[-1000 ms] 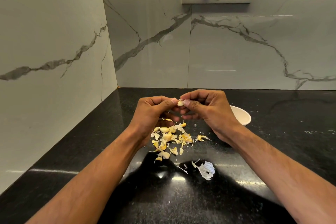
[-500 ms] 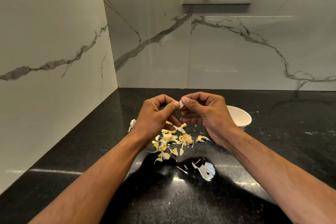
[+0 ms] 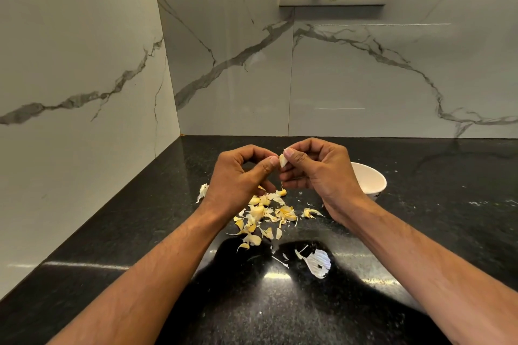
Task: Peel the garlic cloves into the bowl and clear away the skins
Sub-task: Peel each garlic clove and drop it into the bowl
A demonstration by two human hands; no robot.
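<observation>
Pale garlic clove pinched by right hand; left hand curled (thumb touching it).

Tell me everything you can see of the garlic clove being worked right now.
The garlic clove is small, pale cream and smooth-looking, held above the black counter. The right hand pinches it between thumb and fingers; the left hand meets it with its thumb tip. A thin wisp of skin sticks up at its top. Most of it is hidden by fingers.
</observation>
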